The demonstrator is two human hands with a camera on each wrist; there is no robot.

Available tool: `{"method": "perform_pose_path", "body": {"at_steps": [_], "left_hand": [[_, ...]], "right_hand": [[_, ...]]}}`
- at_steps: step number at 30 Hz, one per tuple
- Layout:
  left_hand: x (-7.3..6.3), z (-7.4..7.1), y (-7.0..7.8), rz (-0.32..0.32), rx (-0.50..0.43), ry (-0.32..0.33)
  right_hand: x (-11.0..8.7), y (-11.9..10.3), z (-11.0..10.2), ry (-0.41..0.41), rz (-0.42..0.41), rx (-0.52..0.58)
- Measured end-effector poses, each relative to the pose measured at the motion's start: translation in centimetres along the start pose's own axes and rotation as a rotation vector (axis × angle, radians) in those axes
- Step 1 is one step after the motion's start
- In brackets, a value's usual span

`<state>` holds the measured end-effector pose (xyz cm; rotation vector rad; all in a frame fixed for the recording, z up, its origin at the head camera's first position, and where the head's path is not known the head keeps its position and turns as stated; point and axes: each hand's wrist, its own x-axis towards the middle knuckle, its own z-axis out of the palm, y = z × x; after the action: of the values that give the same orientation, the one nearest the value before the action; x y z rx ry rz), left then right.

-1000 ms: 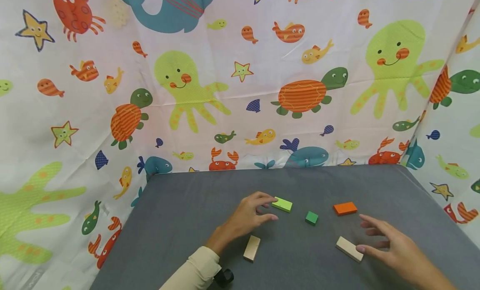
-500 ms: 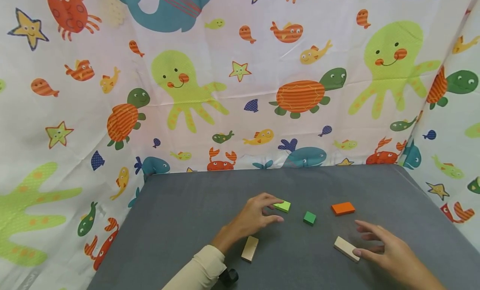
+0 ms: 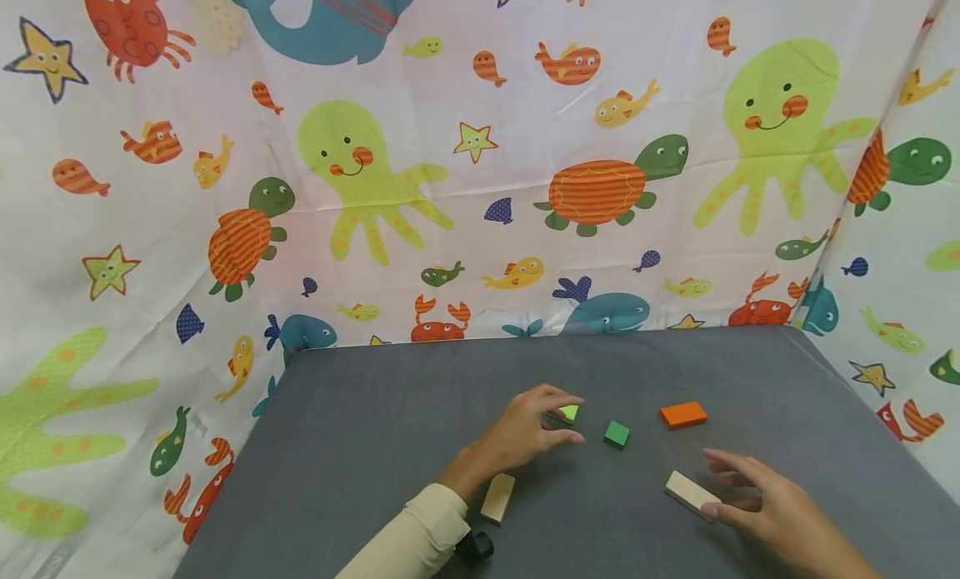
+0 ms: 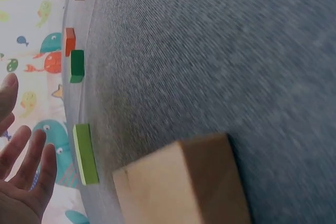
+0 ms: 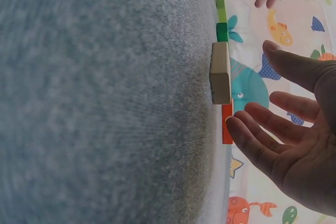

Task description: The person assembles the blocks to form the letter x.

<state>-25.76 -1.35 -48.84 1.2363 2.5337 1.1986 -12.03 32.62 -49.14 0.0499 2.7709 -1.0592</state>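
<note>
My left hand (image 3: 521, 433) hovers above the grey table with fingers and thumb apart, holding nothing. Its fingers partly cover a light green block (image 3: 572, 412) in the head view; the left wrist view shows that block (image 4: 85, 154) apart from the hand. A small green block (image 3: 617, 434) lies just to the right. Under my left forearm side lies a plain wooden block (image 3: 498, 497). My right hand (image 3: 765, 496), fingers spread and empty, is beside a second plain wooden block (image 3: 687, 492); its thumb overlaps the block's near end in the head view. The right wrist view shows a gap there.
An orange block (image 3: 683, 415) lies beyond the right hand. The grey tabletop (image 3: 375, 446) ends at a hanging white curtain (image 3: 420, 229) printed with sea animals, which also runs along the sides. A black strap-like object (image 3: 475, 547) is at the left cuff.
My left hand has moved right, covering more of the light green block. My right hand has shifted slightly left and nearer. The blocks have stayed in place while the head view turned a little.
</note>
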Motion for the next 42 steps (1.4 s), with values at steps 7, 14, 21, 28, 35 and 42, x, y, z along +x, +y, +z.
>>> {"method": "perform_pose_path", "body": {"at_steps": [7,14,21,28,35,42], "left_hand": [[1.0,1.2,0.4,-0.009,-0.001,-0.019],[1.6,2.0,0.8,-0.078,-0.014,-0.085],[1.9,2.6,1.2,-0.139,0.011,-0.184],[2.4,3.2,1.3,-0.126,0.01,-0.182],[3.0,4.0,0.9,-0.125,0.071,-0.186],[3.4,4.5,0.9,-0.116,0.103,-0.191]], "right_hand": [[-0.1,0.5,0.1,-0.012,-0.011,0.019],[-0.1,0.7,0.3,-0.034,-0.017,0.028],[-0.1,0.6,0.6,-0.046,0.026,0.024],[-0.1,0.4,0.6,-0.038,0.004,0.031],[0.0,0.4,0.7,-0.042,0.003,0.059],[0.0,0.4,0.9,-0.041,0.004,0.048]]}}
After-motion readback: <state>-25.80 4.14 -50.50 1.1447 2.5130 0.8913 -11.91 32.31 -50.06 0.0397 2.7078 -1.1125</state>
